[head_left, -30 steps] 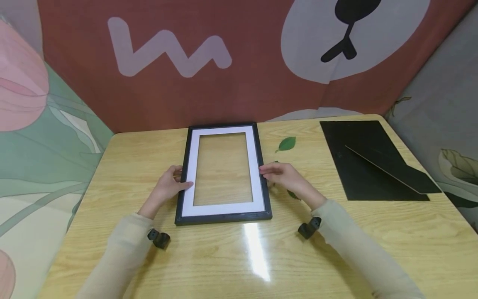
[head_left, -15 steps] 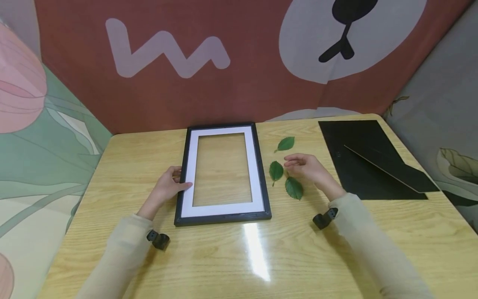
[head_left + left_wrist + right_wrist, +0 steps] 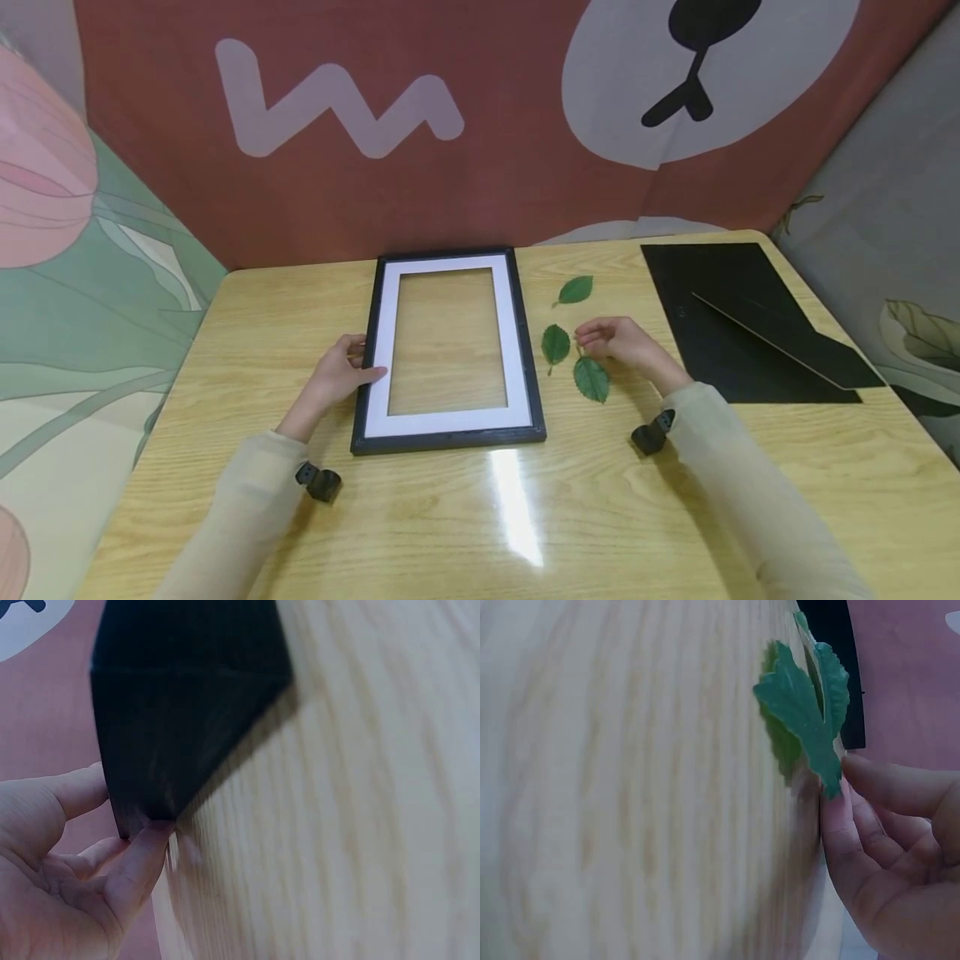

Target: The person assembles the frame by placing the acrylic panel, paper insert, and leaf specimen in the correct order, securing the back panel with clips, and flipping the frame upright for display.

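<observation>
A black picture frame point(image 3: 450, 436) with a white mat point(image 3: 442, 418) lies flat on the wooden table. My left hand point(image 3: 336, 371) grips its left side, thumb over the front edge and fingers at the outer side; the left wrist view shows the fingertips at the frame's corner. Right of the frame lie three green leaves: an upper one point(image 3: 576, 289), a middle one point(image 3: 556, 343) and a lower one point(image 3: 592, 380). With thumb and index fingertip together, my right hand point(image 3: 618, 340) pinches the stem end of the lower leaf point(image 3: 802, 712), its blade close over the table.
A black backing board point(image 3: 690, 333) with its stand flap point(image 3: 795, 342) raised lies on the right part of the table point(image 3: 450, 533). Patterned cloth point(image 3: 510, 192) hangs behind the table's back edge. Each wrist wears a small black camera.
My right hand has let go of the frame's right side, moved right to the leaves and dropped to the lower leaf's stem. The left hand and the frame have stayed in place.
</observation>
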### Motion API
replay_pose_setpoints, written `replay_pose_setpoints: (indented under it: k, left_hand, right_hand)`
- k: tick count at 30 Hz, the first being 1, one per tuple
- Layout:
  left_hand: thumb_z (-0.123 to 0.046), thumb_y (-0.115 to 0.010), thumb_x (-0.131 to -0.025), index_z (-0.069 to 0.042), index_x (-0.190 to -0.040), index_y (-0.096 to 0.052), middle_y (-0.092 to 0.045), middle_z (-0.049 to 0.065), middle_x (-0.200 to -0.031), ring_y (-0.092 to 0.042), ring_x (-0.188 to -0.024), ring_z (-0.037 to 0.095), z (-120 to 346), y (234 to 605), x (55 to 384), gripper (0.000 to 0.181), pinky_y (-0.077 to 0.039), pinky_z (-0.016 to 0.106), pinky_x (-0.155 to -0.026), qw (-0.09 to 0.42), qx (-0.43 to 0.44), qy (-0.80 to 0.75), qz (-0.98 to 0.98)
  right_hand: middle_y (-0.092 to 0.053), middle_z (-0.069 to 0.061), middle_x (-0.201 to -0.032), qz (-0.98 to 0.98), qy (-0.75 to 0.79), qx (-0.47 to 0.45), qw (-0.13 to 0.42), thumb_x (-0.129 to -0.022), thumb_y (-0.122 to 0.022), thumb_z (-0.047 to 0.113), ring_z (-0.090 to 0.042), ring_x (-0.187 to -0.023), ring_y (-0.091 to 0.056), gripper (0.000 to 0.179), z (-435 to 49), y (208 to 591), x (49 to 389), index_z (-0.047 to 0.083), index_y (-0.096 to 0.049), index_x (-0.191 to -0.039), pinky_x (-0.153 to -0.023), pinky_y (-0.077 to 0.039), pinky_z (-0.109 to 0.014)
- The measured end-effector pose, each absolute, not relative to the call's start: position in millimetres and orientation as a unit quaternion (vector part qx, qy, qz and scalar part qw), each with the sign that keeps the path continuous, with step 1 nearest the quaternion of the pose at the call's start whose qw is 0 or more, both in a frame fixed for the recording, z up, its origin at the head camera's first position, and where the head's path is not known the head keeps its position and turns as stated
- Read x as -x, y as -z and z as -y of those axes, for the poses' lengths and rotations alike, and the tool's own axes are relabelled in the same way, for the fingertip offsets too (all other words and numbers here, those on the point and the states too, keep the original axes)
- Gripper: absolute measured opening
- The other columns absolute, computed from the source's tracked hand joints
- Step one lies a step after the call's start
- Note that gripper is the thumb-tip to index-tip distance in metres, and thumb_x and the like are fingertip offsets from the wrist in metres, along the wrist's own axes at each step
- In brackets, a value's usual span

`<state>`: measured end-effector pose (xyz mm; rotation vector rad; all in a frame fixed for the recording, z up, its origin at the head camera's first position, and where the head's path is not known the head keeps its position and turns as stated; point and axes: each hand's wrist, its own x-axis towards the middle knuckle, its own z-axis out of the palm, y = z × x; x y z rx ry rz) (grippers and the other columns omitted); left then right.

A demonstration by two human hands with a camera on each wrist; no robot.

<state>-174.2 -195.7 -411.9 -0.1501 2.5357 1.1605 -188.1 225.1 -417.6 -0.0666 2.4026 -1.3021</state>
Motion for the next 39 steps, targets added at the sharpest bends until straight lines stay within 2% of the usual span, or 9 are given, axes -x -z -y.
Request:
replay_pose_setpoints:
  k: [5,14,21,29,33,39]
  left_hand:
    - [-0.017,-0.065,-0.091,0.005,-0.147,-0.024,-0.038,0.029,-0.143,-0.042,-0.132,0.043,196.3,411.5,172.6,0.073,-0.043,0.049,-0.107,0.173,0.052,-0.413,-0.893]
    - [-0.016,-0.064,-0.091,0.005,-0.147,-0.024,-0.038,0.029,-0.143,-0.043,-0.131,0.042,195.8,411.9,172.9,0.072,-0.044,0.049,-0.106,0.173,0.054,-0.409,-0.894]
    - [-0.016,-0.065,-0.091,0.004,-0.147,-0.024,-0.038,0.029,-0.144,-0.043,-0.132,0.042,196.5,414.3,173.7,0.073,-0.044,0.048,-0.106,0.173,0.053,-0.416,-0.891]
    - [-0.016,-0.064,-0.091,0.004,-0.147,-0.023,-0.039,0.028,-0.144,-0.043,-0.131,0.041,197.6,415.9,175.9,0.072,-0.044,0.048,-0.106,0.170,0.057,-0.418,-0.891]
    - [-0.015,-0.064,-0.091,0.004,-0.147,-0.024,-0.039,0.029,-0.143,-0.044,-0.131,0.041,197.9,416.6,176.0,0.072,-0.044,0.048,-0.106,0.169,0.055,-0.418,-0.891]
    - [-0.015,-0.064,-0.091,0.004,-0.147,-0.024,-0.039,0.028,-0.144,-0.044,-0.131,0.041,197.5,415.8,175.3,0.072,-0.044,0.047,-0.106,0.170,0.056,-0.418,-0.891]
  right_hand:
    - [-0.061,-0.026,-0.114,-0.873,0.438,0.049,0.207,-0.090,-0.059,-0.002,-0.021,-0.099,-0.060,0.035,-225.4,420.6,189.4,-0.011,-0.055,-0.124,-0.074,-0.049,-0.013]
    - [-0.063,-0.015,-0.102,-0.890,0.387,0.095,0.224,-0.088,-0.068,0.010,-0.013,-0.087,-0.055,0.037,-226.1,419.3,190.9,-0.007,-0.060,-0.120,-0.074,-0.047,-0.019]
    - [-0.056,-0.007,-0.088,-0.895,0.371,0.113,0.219,-0.083,-0.071,0.002,-0.015,-0.082,-0.048,0.028,-220.3,416.8,192.0,-0.007,-0.061,-0.108,-0.069,-0.044,-0.020]
    - [-0.062,-0.010,-0.083,-0.909,0.354,0.087,0.204,-0.082,-0.072,0.004,-0.014,-0.076,-0.056,0.031,-219.9,415.6,192.7,-0.008,-0.057,-0.107,-0.069,-0.046,-0.022]
    - [-0.062,-0.010,-0.083,-0.905,0.361,0.090,0.206,-0.083,-0.071,0.003,-0.012,-0.075,-0.055,0.027,-221.8,416.6,192.1,-0.009,-0.058,-0.103,-0.070,-0.046,-0.021]
    - [-0.061,-0.010,-0.086,-0.886,0.403,0.085,0.212,-0.085,-0.067,0.001,-0.008,-0.076,-0.054,0.026,-225.7,417.6,188.5,-0.012,-0.058,-0.106,-0.067,-0.047,-0.017]
